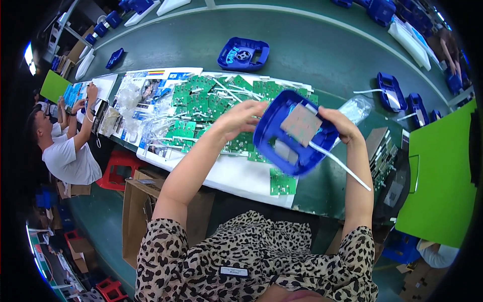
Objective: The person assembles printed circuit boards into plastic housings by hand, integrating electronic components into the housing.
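A blue plastic housing (265, 132) with an open frame is held up, tilted, over the bench. A tan square board (301, 125) lies inside it, and a white flat cable (344, 168) trails from that board toward my right forearm. My right hand (343, 124) grips the housing's right edge, the thumb on the rim. At the housing's left edge is my left hand (240, 120), its fingers curled against the rim and partly hidden. Below the housing, a single green circuit board (283, 182) lies on a white foam sheet (236, 176).
Many green circuit boards (193, 98) are heaped behind my left hand, beside clear plastic bags (132, 103). More blue housings (243, 54) sit on the green conveyor (191, 38). Boards stand stacked (383, 156) at right, near a green panel (437, 176). Another person (68, 151) works at left.
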`<state>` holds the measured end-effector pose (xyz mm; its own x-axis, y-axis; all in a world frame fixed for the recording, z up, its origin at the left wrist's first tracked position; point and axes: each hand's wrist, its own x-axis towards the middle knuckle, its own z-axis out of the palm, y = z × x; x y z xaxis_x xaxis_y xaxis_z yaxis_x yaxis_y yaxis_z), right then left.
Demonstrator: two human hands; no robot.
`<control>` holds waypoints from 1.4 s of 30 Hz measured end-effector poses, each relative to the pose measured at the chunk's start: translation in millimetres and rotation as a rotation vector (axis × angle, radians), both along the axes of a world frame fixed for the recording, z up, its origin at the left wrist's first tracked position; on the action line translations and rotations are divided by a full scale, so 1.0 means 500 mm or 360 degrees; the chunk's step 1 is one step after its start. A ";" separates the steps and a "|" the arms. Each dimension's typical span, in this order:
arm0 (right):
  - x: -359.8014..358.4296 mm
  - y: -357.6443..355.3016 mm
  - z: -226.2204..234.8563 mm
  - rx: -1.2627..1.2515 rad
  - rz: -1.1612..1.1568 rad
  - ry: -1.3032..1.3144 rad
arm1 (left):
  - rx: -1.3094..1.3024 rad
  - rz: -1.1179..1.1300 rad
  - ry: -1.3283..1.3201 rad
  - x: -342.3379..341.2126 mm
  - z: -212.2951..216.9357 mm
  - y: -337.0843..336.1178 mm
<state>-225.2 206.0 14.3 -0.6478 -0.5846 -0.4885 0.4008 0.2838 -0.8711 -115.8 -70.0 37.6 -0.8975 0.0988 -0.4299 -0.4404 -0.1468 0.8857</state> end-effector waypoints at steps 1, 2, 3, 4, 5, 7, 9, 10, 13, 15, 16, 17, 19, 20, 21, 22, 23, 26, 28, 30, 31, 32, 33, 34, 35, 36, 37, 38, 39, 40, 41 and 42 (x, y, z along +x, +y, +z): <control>-0.037 0.004 -0.015 -0.0108 -0.0143 -0.0018 | 0.0139 0.0163 0.0066 -0.002 0.008 -0.022; -0.069 0.004 -0.015 -0.0109 -0.0348 0.0015 | 0.0308 0.0255 0.0108 0.001 0.014 -0.047; -0.115 0.008 -0.033 -0.0189 -0.0523 -0.0045 | 0.0310 0.0332 0.0141 0.008 0.021 -0.070; -0.159 0.005 -0.058 -0.0270 -0.0696 -0.0116 | 0.0309 0.0413 0.0168 0.020 0.025 -0.092; -0.188 -0.005 -0.063 -0.0325 -0.0931 -0.0144 | 0.0296 0.0416 0.0172 0.033 0.022 -0.113; -0.249 -0.020 -0.096 -0.0528 -0.1319 -0.0139 | 0.0399 0.0479 0.0167 0.057 0.005 -0.148; -0.307 -0.037 -0.147 -0.0572 -0.1525 -0.0158 | 0.0370 0.0513 0.0118 0.065 -0.011 -0.166; -0.331 -0.043 -0.168 -0.0593 -0.1730 -0.0182 | 0.0356 0.0552 0.0056 0.067 -0.014 -0.171; -0.387 -0.055 -0.226 -0.0805 -0.1774 -0.0119 | 0.0384 0.0603 0.0019 0.056 -0.015 -0.201; -0.402 -0.073 -0.224 -0.0847 -0.1688 -0.0115 | 0.0459 0.0720 -0.0018 0.055 -0.027 -0.230; -0.401 -0.083 -0.208 -0.0838 -0.1646 -0.0181 | 0.0463 0.0747 -0.0032 0.037 -0.028 -0.235; -0.398 -0.078 -0.197 -0.0820 -0.1621 -0.0276 | 0.0503 0.0857 -0.0091 0.009 -0.026 -0.232; -0.403 -0.050 -0.190 -0.0800 -0.1616 -0.0348 | 0.0604 0.0952 -0.0155 -0.083 -0.034 -0.222; -0.402 -0.026 -0.198 -0.0879 -0.1533 -0.0369 | 0.0662 0.0946 -0.0172 -0.139 -0.051 -0.223; -0.396 -0.006 -0.202 -0.0956 -0.1449 -0.0389 | 0.0841 0.0902 -0.0225 -0.195 -0.076 -0.236; -0.382 -0.005 -0.195 -0.0948 -0.1465 -0.0377 | 0.1019 0.0858 -0.0277 -0.244 -0.102 -0.248; -0.360 -0.025 -0.176 -0.0965 -0.1531 -0.0502 | 0.1033 0.0847 -0.0279 -0.276 -0.116 -0.254; -0.266 -0.043 -0.131 -0.0980 -0.1408 -0.0414 | 0.0871 0.1152 -0.0344 -0.358 -0.167 -0.241; -0.180 -0.016 -0.086 -0.1061 -0.0992 -0.0136 | 0.0988 0.1233 -0.0396 -0.402 -0.190 -0.233; -0.088 -0.012 -0.021 -0.0907 -0.0820 0.0014 | 0.0835 0.1306 -0.0357 -0.426 -0.219 -0.237; -0.044 -0.001 -0.008 -0.0766 -0.0665 0.0202 | 0.0604 0.1244 -0.0396 -0.441 -0.229 -0.217; -0.012 0.006 -0.015 -0.0680 -0.0612 0.0252 | 0.0372 0.1179 -0.0418 -0.456 -0.232 -0.199; 0.018 0.008 -0.021 -0.0598 -0.0549 0.0295 | 0.0229 0.1141 -0.0494 -0.465 -0.234 -0.190; 0.058 -0.018 -0.009 -0.0510 -0.0405 0.0351 | 0.0233 0.1170 -0.0448 -0.462 -0.254 -0.232; 0.084 -0.026 -0.016 -0.0452 -0.0313 0.0360 | 0.0156 0.1139 -0.0332 -0.462 -0.251 -0.236; 0.107 -0.033 -0.023 -0.0401 -0.0212 0.0367 | 0.0072 0.1116 -0.0217 -0.455 -0.251 -0.242; 0.130 -0.029 -0.033 -0.0397 -0.0208 0.0336 | -0.0012 0.1117 -0.0218 -0.450 -0.241 -0.230; 0.143 -0.029 -0.038 -0.0321 -0.0167 0.0413 | -0.0101 0.1134 -0.0202 -0.443 -0.204 -0.229; 0.157 -0.028 -0.041 -0.0242 -0.0133 0.0492 | -0.0335 0.1228 -0.0042 -0.421 -0.168 -0.223; 0.169 -0.029 -0.039 -0.0252 -0.0119 0.0482 | -0.0352 0.1200 0.0068 -0.386 -0.124 -0.225; 0.185 -0.038 -0.032 -0.0178 -0.0078 0.0539 | -0.0311 0.1172 0.0144 -0.354 -0.108 -0.289; 0.198 -0.048 -0.028 -0.0105 -0.0041 0.0601 | -0.0276 0.1249 0.0184 -0.308 -0.090 -0.347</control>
<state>-126.1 182.1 0.3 -0.7899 -0.5879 -0.1746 0.0546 0.2162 -0.9748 -269.8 -243.4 -7.6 -0.7173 -0.6374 -0.2816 -0.1706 -0.2312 0.9578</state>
